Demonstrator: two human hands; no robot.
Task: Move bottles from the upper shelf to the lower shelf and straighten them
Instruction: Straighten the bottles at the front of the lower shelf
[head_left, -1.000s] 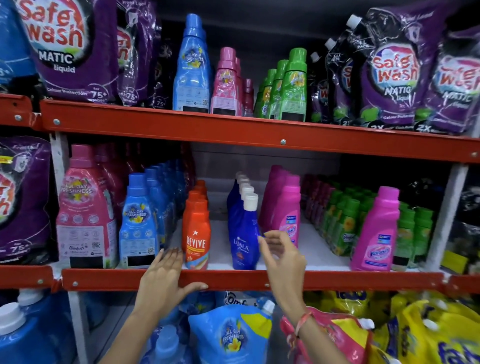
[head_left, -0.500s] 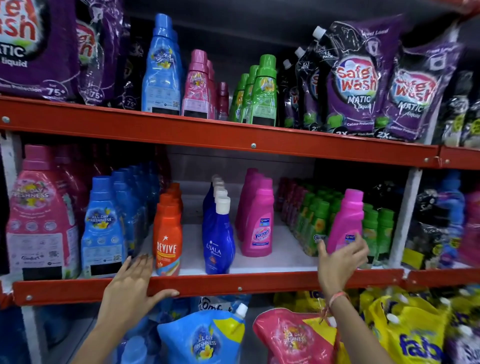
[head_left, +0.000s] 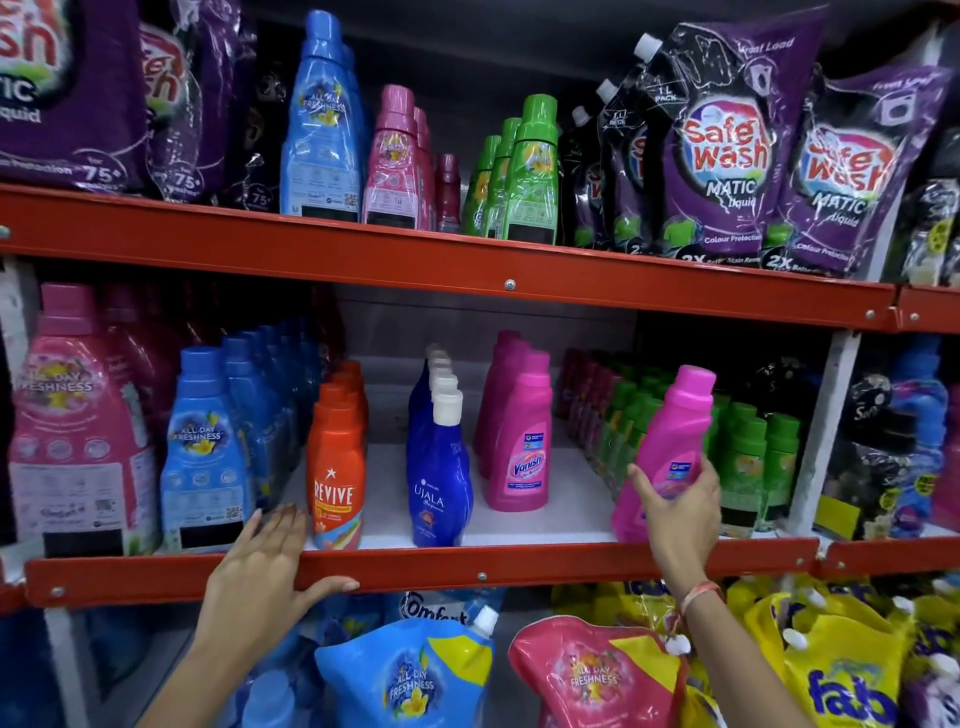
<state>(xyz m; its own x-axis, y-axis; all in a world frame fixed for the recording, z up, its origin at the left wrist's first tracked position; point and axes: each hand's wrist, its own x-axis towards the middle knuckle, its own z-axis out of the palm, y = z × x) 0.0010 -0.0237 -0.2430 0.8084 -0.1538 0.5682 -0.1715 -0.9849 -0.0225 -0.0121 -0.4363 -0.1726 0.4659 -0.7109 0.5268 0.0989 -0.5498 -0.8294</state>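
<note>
My right hand (head_left: 678, 512) grips a pink Vanish bottle (head_left: 670, 431) that leans to the right at the front of the lower shelf (head_left: 519, 569), in front of green bottles (head_left: 753, 457). My left hand (head_left: 260, 566) rests flat on the lower shelf's red front rail, thumb under the edge, beside an orange Revive bottle (head_left: 336, 467). A row of blue Ujala bottles (head_left: 439, 467) and a row of pink Vanish bottles (head_left: 519, 441) stand upright in the middle. On the upper shelf (head_left: 441, 260) stand blue (head_left: 319, 130), pink (head_left: 392, 161) and green bottles (head_left: 532, 171).
Purple Safe Wash pouches (head_left: 727, 150) fill both ends of the upper shelf. Large pink (head_left: 72, 421) and blue softener bottles (head_left: 202, 452) stand at the lower shelf's left. Below hang blue (head_left: 410, 670), pink (head_left: 587, 675) and yellow pouches (head_left: 841, 675). White shelf floor shows between the rows.
My right hand moved right from the middle Vanish row to the lone pink bottle and closed on it, tilting it. The view shifted right. My left hand stayed on the rail.
</note>
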